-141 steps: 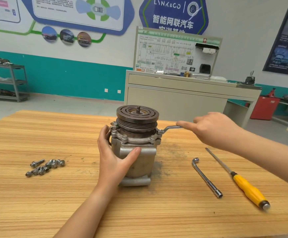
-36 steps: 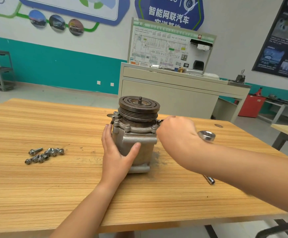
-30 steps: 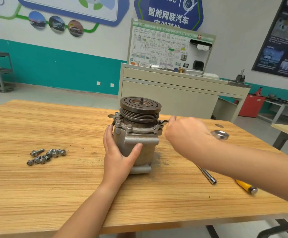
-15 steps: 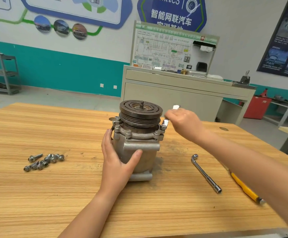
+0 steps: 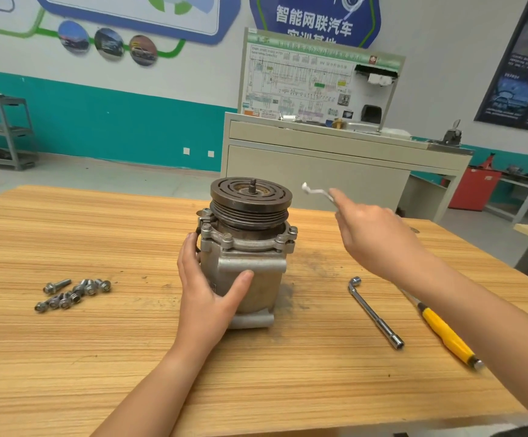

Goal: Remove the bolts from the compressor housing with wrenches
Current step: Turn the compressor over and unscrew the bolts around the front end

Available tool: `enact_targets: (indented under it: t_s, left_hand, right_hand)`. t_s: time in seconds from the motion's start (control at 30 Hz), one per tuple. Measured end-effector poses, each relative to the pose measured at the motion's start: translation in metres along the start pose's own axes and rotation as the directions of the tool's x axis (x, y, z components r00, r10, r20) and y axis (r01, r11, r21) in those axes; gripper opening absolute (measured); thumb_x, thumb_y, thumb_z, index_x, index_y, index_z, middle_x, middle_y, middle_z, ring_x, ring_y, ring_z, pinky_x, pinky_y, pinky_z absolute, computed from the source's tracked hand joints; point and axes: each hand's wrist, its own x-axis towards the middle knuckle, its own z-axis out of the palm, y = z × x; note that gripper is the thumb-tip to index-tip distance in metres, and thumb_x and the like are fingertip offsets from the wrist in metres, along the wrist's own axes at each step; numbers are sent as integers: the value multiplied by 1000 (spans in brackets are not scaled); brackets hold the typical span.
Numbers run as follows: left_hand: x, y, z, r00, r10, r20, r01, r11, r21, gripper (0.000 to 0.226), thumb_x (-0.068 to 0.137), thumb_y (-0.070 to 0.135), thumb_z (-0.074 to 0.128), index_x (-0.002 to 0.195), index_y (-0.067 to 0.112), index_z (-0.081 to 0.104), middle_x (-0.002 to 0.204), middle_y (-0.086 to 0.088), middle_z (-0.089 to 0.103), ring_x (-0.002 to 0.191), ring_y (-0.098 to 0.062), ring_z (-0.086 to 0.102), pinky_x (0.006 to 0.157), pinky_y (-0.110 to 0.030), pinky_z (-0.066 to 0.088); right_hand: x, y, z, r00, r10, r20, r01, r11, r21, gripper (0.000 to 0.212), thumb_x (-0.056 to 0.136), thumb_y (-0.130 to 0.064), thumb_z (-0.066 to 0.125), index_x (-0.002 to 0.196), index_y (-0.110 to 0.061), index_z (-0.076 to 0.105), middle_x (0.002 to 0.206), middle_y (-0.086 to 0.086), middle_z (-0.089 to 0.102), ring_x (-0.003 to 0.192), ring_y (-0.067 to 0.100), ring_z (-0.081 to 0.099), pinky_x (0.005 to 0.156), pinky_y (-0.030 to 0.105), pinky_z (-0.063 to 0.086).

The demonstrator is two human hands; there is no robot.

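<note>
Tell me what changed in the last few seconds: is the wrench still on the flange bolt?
No. The right hand swung the wrench on the right-side flange bolt, then lifted it off; it now holds it in the air right of the pulley. Unchanged: the left hand grips the compressor housing; loose bolts, L-shaped socket wrench and yellow screwdriver lie on the table.
</note>
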Motion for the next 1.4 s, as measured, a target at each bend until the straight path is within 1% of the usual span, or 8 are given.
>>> enact_targets:
  t_s: [0.1, 0.3, 0.4, 0.57, 0.93, 1.13, 1.27, 1.4]
  left_hand:
    - [0, 0, 0, 1000, -13, 3, 13, 1000, 3, 105, 60, 62, 63, 146, 33, 10, 145, 17, 16, 139, -10, 24, 112, -38, 30]
    - [-1, 1, -1, 999, -32, 8, 32, 999, -3, 108, 57, 69, 59, 147, 34, 9, 149, 15, 15, 139, -9, 23, 112, -39, 31]
    - [-1, 1, -1, 999, -34, 7, 34, 999, -10, 108, 58, 68, 60, 147, 33, 9, 151, 15, 15, 139, -8, 23, 112, -41, 31]
    - [0, 0, 0, 1000, -16, 1, 16, 1000, -6, 101, 67, 51, 66, 148, 28, 11, 152, 9, 16, 140, -11, 22, 113, -44, 30]
    - [0, -2, -1, 1000, -6, 9, 6, 1000, -12, 100, 67, 53, 66, 147, 31, 11, 152, 13, 16, 138, -7, 24, 110, -34, 32]
    - [0, -3, -1, 1000, 4, 8, -4, 1000, -15, 102, 68, 63, 68, 147, 33, 11, 151, 16, 16, 138, -6, 23, 111, -35, 30]
    - [1, -3, -1, 1000, -1, 1, 2, 1000, -10, 102, 67, 63, 69, 147, 33, 12, 151, 15, 17, 138, -7, 25, 108, -31, 31]
    - [2, -5, -1, 1000, -2, 2, 2, 1000, 10, 100, 66, 51, 67, 147, 33, 12, 151, 14, 18, 138, -7, 25, 110, -32, 31]
  right_hand:
    - [-19, -16, -16, 991, -3, 135, 28, 983, -180, 57, 91, -7, 37, 143, -20, 19, 60, -5, 32, 54, 17, 33, 42, 26, 16]
    - [-21, -39, -23, 966, -5, 260, 77, 960, -269, 65, 84, 4, 37, 144, -10, 18, 63, -2, 37, 66, 22, 40, 48, 29, 26]
    - [-19, -57, -29, 951, -28, 309, 150, 913, -379, 59, 85, 7, 38, 141, 5, 20, 102, 14, 61, 83, 27, 58, 51, 28, 33]
    - [-16, -81, -36, 884, -7, 467, 256, 843, -473, 52, 86, 12, 37, 135, 16, 21, 133, 29, 40, 98, 34, 60, 41, 27, 28]
    - [6, -27, -37, 858, -141, 494, 386, 812, -437, 40, 87, 1, 34, 126, -4, 39, 60, -1, 36, 48, 12, 34, 39, 23, 23]
    - [43, 1, -7, 909, -184, 374, 341, 844, -414, 36, 89, 3, 36, 121, -13, 44, 63, -2, 39, 55, 15, 39, 42, 23, 25]
    - [61, -4, 35, 942, -300, 154, 321, 938, -135, 38, 89, 6, 39, 121, -9, 51, 109, 9, 63, 96, 27, 59, 73, 36, 50]
    - [55, -11, 53, 926, -365, -99, 376, 916, 141, 33, 75, 18, 52, 105, 8, 62, 98, 21, 67, 83, 35, 67, 61, 45, 56]
